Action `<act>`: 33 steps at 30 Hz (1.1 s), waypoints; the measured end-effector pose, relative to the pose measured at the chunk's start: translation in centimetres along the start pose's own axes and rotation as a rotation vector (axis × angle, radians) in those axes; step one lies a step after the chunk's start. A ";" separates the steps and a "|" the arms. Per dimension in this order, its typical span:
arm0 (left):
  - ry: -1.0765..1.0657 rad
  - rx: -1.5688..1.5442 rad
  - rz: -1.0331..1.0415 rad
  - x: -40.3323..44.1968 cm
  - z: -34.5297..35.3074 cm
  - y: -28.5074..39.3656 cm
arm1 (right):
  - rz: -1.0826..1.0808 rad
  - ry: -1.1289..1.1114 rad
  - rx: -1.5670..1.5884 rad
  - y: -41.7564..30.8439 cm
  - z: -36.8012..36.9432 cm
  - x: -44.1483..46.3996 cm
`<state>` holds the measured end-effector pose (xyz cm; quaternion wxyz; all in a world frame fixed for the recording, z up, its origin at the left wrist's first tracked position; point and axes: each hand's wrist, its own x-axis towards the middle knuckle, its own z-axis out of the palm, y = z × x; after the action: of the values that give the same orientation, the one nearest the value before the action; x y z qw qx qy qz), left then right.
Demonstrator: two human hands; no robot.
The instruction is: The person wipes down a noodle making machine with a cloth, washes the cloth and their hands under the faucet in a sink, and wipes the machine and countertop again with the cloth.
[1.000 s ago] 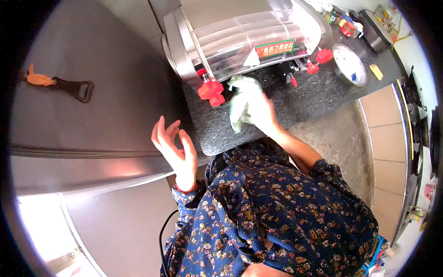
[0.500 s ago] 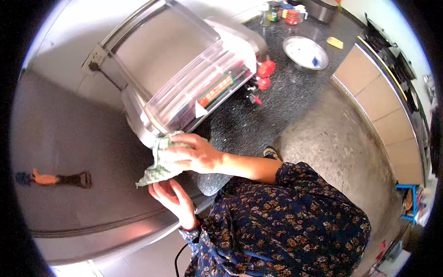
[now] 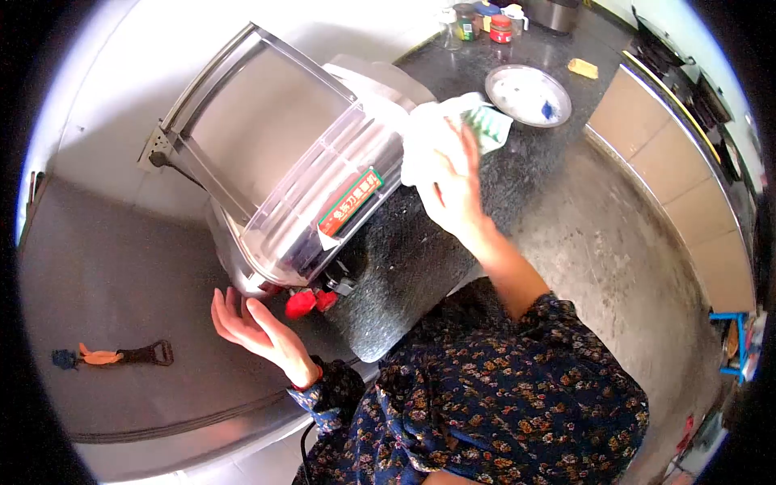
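Note:
My right hand (image 3: 453, 182) grips a pale green and white cloth (image 3: 490, 128) against the right end of a metal machine (image 3: 222, 246). That machine has a clear cover (image 3: 311, 174) and a red and green label (image 3: 350, 202). The cloth and my right hand hide its right end. My left hand (image 3: 257, 330) is open and empty, fingers apart, just below the machine's left end. Beside it are red knobs (image 3: 301, 304) on the machine's lower left.
A metal basin (image 3: 529, 95) with a blue item inside stands on the dark speckled counter (image 3: 420, 250), near a yellow sponge (image 3: 583, 69). Several jars (image 3: 500, 30) line the back. At left, a bottle-opener-like object (image 3: 113, 356) lies on a dark grey surface (image 3: 105, 267).
My right hand has carried the cloth from the machine's left end to its right end. My left hand has moved slightly left and its fingers have spread. Red knobs at the left end now show.

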<state>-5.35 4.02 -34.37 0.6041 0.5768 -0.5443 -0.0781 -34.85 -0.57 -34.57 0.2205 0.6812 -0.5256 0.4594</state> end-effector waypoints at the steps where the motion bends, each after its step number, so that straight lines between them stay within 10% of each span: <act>1: 0.009 0.027 -0.013 0.4 0.8 0.7 | -0.033 0.121 0.151 2.2 2.8 -1.5; 6: 0.057 0.296 -0.012 1.2 2.5 1.8 | 0.456 -0.096 1.125 3.6 0.8 -4.8; 8: 0.099 0.254 -0.112 1.4 0.8 2.0 | -0.088 0.014 0.427 3.9 -0.5 -5.7; 14: 0.142 0.357 -0.327 1.9 1.9 5.2 | 0.165 -0.266 0.920 6.8 -5.9 5.3; 16: 0.140 0.479 -0.267 2.0 2.2 4.4 | -0.261 -0.643 0.661 6.5 -4.0 8.2; 20: 0.117 0.526 -0.341 2.2 3.2 5.3 | -0.393 -0.554 0.791 8.2 -0.1 9.9; 26: 0.143 0.644 -0.287 2.1 3.7 5.1 | -0.346 -0.615 0.945 9.9 11.0 15.1; 33: 0.135 0.773 -0.235 2.1 3.6 4.4 | 0.225 -1.207 1.245 10.2 22.9 19.4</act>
<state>-9.60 1.70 -30.63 0.3644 0.8233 -0.4231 0.1020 -34.76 -32.02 -30.81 -0.5544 0.7488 -0.2703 0.2428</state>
